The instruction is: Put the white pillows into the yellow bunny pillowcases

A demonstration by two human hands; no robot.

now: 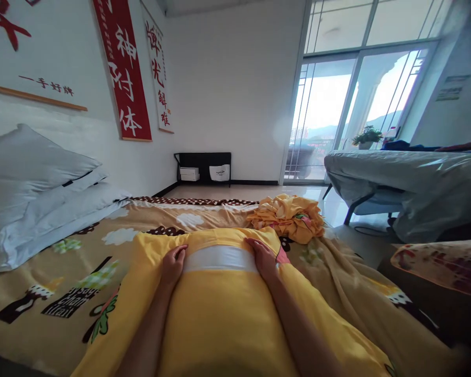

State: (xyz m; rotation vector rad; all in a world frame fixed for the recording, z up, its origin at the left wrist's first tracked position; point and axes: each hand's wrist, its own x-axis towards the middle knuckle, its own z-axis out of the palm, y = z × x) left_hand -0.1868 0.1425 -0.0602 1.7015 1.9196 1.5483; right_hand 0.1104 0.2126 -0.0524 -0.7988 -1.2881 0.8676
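Note:
A yellow pillowcase point(223, 309) lies in front of me, filled out by a white pillow point(220, 258) that shows through a gap near its far end. At the left end of this gap, my left hand point(175, 263) is closed, thumb and fingers pinching the yellow cloth. My right hand point(264, 257) is at the right end, its fingers bent over the cloth's edge and its thumb hidden. A pink patch of print shows just beside the right hand.
The bed's patterned blanket point(133, 293) spreads beneath. Crumpled yellow fabric point(286, 217) lies beyond the right hand. White pillows point(35, 193) are stacked at left. A plastic-covered table point(400, 167) stands at right, near a patterned cushion point(443, 264). A low black shelf point(204, 159) is by the wall.

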